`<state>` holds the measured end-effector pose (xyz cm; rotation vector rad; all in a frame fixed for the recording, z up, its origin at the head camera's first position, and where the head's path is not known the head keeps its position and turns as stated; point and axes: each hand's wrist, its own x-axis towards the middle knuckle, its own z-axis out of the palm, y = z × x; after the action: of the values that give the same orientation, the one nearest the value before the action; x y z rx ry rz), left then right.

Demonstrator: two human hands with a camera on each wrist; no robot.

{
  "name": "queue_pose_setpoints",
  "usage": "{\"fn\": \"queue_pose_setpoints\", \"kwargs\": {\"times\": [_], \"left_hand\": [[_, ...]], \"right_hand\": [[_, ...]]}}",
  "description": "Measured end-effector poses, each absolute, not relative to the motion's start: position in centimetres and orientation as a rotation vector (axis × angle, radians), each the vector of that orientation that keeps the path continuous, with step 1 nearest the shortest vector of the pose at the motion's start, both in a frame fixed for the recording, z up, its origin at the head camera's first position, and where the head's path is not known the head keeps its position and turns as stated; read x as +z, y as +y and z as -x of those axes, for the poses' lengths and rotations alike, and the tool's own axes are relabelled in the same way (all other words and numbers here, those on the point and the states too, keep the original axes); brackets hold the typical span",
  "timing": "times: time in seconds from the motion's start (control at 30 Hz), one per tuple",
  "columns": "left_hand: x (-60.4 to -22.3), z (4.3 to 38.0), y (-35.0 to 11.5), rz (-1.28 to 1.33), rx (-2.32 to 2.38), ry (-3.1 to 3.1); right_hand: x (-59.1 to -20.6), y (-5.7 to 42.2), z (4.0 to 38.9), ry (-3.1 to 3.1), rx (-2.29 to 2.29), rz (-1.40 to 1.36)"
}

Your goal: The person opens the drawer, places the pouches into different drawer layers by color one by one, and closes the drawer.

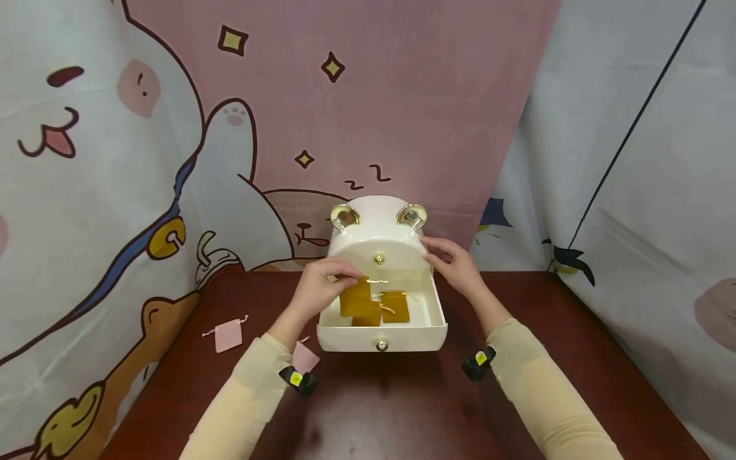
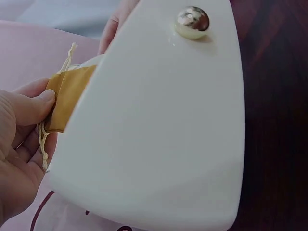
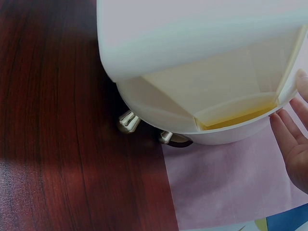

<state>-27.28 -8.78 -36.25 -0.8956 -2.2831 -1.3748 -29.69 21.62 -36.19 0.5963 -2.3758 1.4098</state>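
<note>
My left hand (image 1: 322, 287) pinches the top of a mustard-yellow drawstring pouch (image 1: 355, 301) over the pulled-out lower drawer (image 1: 347, 340) of a white bear-eared box (image 1: 376, 220). Thumb and fingers grip the pouch (image 2: 70, 98) by its gathered neck in the left wrist view, its lower part hidden behind the drawer front (image 2: 159, 125). Inside the drawer lie two more mustard pouches, one at the right (image 1: 397, 308) and one partly covered by the held pouch. Fingertips of my right hand (image 1: 457, 268) touch the box's right side; the right wrist view shows this hand (image 3: 294, 144) with fingers extended at the box's edge.
Two pink drawstring pouches lie on the dark red table (image 1: 397, 409): one farther left (image 1: 229, 335), another (image 1: 306, 358) partly behind my left wrist. A closed upper drawer with a gold knob (image 1: 379, 259) sits above the open one. A patterned cloth (image 1: 437, 128) hangs behind.
</note>
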Motion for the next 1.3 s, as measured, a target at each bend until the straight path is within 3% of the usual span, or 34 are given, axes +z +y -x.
{"fn": "queue_pose_setpoints", "kwargs": {"times": [0.47,1.07,1.3], "left_hand": [[-36.9,27.1,-8.8,0.824,-1.381,-2.354],[-35.9,22.5,-9.6,0.862,-1.514,-2.418],[-36.4,20.6,-8.9,0.945,-1.552,-2.304]], "right_hand": [[-36.1,21.5,29.5,-2.386,1.408,-0.576],[-35.9,21.4,29.3,-2.392,1.397,-0.572],[-37.6,22.1,31.0,-2.389,1.392,-0.566]]}}
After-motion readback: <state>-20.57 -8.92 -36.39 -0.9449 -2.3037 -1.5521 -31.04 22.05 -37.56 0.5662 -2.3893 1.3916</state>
